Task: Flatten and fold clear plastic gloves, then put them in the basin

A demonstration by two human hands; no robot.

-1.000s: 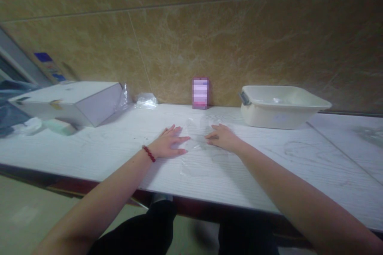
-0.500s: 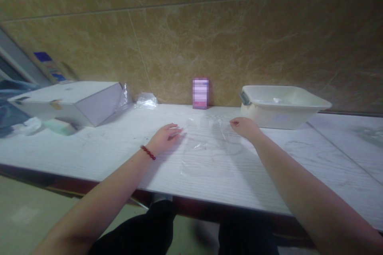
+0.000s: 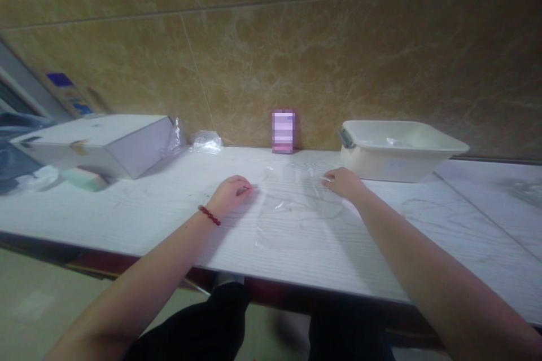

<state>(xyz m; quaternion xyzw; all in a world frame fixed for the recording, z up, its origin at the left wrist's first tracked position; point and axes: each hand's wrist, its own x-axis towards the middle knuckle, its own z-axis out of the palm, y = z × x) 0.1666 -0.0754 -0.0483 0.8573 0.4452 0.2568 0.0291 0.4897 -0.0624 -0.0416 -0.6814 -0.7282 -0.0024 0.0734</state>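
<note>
A clear plastic bag (image 3: 292, 223) lies flat on the white wood-grain table, its outline faint. My left hand (image 3: 228, 194), with a red bead bracelet at the wrist, is beside the bag's left edge. Its thumb and fingers are pinched together, and what is between them is too small or clear to make out. At the bag's upper right edge, my right hand (image 3: 344, 181) has its fingertips closed on the thin film. Both hands rest low over the tabletop.
A cream plastic bin (image 3: 402, 152) with a grey handle stands at the back right. Against the tiled wall leans a blurred, screen-like pink rectangle (image 3: 283, 132). On the left are a white box (image 3: 97, 144), crumpled clear plastic (image 3: 206, 141) and a pale green block (image 3: 84, 178).
My left hand's fingers, spread before, have curled into a pinch. My right hand has shifted slightly at the bag's edge. The bag lies in the same place.
</note>
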